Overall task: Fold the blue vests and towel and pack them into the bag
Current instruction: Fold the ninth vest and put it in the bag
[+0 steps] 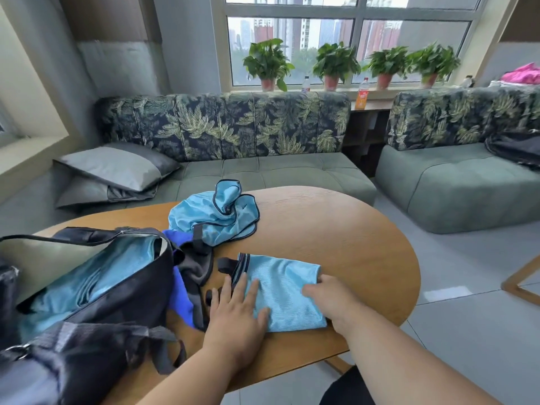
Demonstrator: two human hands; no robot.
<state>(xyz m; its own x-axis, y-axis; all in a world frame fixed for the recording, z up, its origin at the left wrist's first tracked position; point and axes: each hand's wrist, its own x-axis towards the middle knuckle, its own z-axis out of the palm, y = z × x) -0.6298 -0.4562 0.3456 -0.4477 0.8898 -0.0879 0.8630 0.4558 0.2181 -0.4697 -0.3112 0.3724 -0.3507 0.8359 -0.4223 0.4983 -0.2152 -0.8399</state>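
Now left hand (237, 311) flat, right hand (327, 299) gripping folded vest (285, 290)

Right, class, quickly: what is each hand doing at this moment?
Left hand: open, fingers flat, pressing on the folded blue vest.
Right hand: gripping the vest's right edge, fingers curled round it.

Two hands, left (238, 309) and right (327, 296). Two vests on the tabletop (350, 238): one folded (285, 287), one crumpled (216, 214). One bag (96, 287). Four plants (267, 61). Two bottles (362, 93). Two sofas (233, 141). Two pillows (117, 168).
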